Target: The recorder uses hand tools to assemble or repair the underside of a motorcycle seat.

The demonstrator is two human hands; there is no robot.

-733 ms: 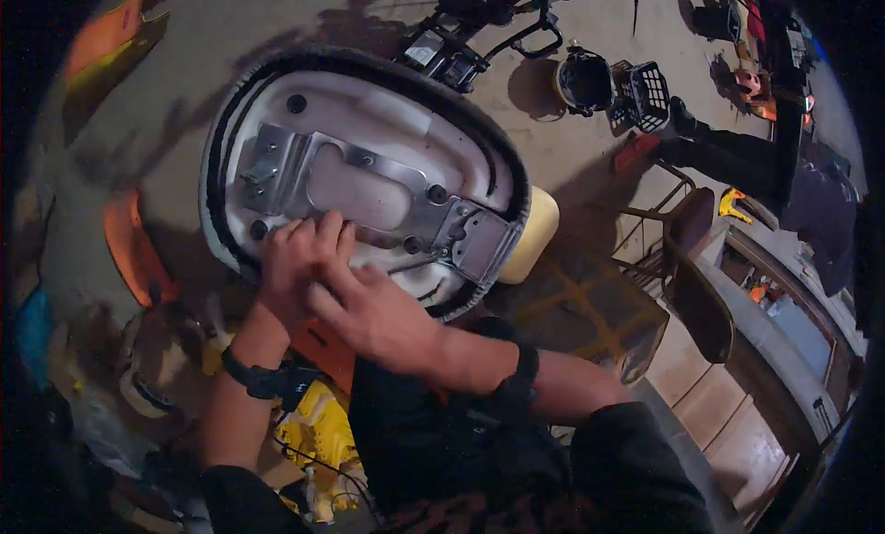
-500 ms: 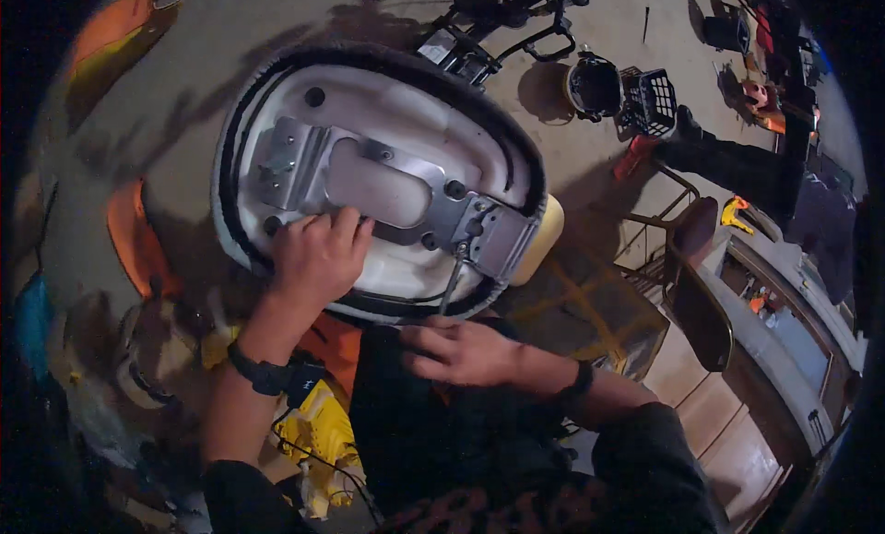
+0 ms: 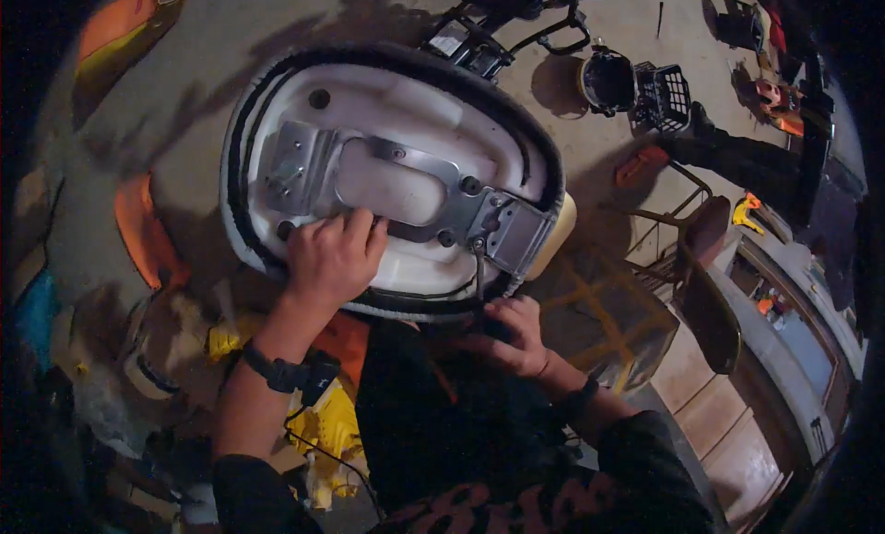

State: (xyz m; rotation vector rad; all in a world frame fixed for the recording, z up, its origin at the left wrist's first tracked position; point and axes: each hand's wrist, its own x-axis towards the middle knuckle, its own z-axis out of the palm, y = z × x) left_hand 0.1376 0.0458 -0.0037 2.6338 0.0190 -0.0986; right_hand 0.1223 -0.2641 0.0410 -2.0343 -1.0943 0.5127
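Note:
An upturned padded seat with a pale moulded underside and dark edging lies in front of me. Bolted across it is a silver metal bracket with a long oval opening. The fingers of my left hand curl over the bracket's near edge. A slim metal wrench sits at a bolt near the bracket's right end, its handle pointing toward me. My right hand is closed at the wrench's near end, by the seat's rim; the fingers partly hide that end.
A taped cardboard box stands to the right, beside a chair. Farther off are a black bucket and a black plastic basket. Yellow items lie below my left forearm. An orange piece is at the left.
My right hand has moved right and up toward the seat's rim, and the wrench handle has swung to the right. My left hand keeps its place on the bracket.

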